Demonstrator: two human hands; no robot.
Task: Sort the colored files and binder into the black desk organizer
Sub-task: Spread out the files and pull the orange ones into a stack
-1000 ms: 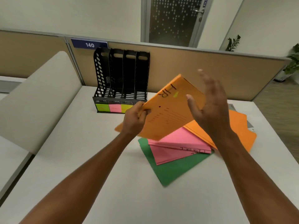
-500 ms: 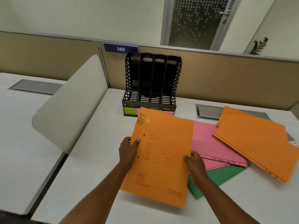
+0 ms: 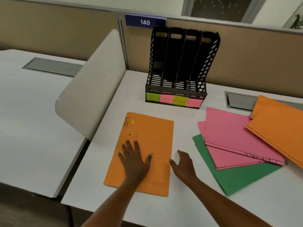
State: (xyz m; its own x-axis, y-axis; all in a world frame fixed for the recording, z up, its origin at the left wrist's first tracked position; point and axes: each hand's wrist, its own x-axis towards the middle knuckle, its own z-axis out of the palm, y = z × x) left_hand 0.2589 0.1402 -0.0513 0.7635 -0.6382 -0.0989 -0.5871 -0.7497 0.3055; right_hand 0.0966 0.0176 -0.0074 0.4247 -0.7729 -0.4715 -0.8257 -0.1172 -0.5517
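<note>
An orange file marked "HR" (image 3: 152, 133) lies flat on the white desk in front of me. My left hand (image 3: 133, 158) rests palm down on its lower half with fingers spread. My right hand (image 3: 182, 163) hovers open just off the file's right edge, holding nothing. The black desk organizer (image 3: 180, 66) stands upright at the back with four empty slots and green and pink sticky labels along its base. To the right lies a fanned pile: two pink files (image 3: 229, 135) on a green file (image 3: 237, 176), with more orange files (image 3: 278, 125) at the far right.
A curved white divider panel (image 3: 93, 89) rises at the desk's left edge, with another desk beyond it. A tan partition with a "140" sign (image 3: 145, 22) backs the organizer. A grey cable hatch (image 3: 237, 100) sits in the desk behind the pile.
The HR file was held up in both hands; it now lies flat on the desk. My right hand has let go, and my left hand rests flat on top of it.
</note>
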